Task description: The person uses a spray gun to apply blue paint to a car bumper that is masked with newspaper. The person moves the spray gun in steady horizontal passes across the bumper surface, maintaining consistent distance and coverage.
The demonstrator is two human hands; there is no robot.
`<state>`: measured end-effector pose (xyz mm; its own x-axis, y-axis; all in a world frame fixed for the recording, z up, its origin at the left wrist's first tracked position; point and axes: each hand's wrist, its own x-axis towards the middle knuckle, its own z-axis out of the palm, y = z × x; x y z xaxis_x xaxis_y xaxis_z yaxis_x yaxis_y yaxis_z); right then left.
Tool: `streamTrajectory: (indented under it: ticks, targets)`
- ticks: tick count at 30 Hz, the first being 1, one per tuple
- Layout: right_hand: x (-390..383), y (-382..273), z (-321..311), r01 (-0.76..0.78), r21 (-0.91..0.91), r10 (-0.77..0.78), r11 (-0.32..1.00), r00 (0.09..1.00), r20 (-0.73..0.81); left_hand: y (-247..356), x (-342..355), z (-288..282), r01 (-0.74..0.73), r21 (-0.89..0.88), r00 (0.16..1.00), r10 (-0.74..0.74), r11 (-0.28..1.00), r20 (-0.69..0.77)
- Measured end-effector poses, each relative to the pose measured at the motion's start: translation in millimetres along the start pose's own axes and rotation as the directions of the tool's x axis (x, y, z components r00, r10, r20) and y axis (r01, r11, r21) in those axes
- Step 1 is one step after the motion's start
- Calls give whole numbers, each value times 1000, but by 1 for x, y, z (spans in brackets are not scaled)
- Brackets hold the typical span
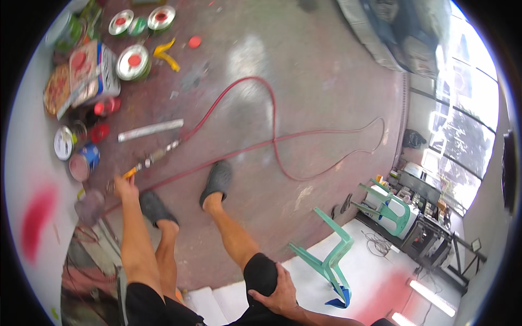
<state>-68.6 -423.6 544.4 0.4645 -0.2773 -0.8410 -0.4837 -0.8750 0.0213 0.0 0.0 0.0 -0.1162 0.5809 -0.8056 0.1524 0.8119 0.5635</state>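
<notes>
While hose-bound: two hands (125,187), one spray gun (144,163).

The small orange-handled tool (130,173) by the left hand (124,187) is mostly hidden by fingers; its type can't be told. The grey blob (89,206) beside it is blurred. The round paint tins (69,30) top left are cut off by the pic's rim.
</notes>
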Motion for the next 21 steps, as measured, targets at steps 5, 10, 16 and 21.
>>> streamTrajectory:
  ticks: [5,10,16,21]
  targets:
    - [-18,1,-40,26,-64,-26,998,1000,2,27,-222,-10,-140,50,989,142,989,-33]
    - [-13,8,-44,142,54,-141,988,990,-26,89,-400,-34,-320,126,940,299,939,163]
    - [-21,-63,-144,755,104,-635,647,610,-475,141,-593,-25,-655,366,718,394,661,573]
    - [-24,-132,-252,960,239,-750,146,265,-606,210,-791,21,-836,314,443,215,451,870]
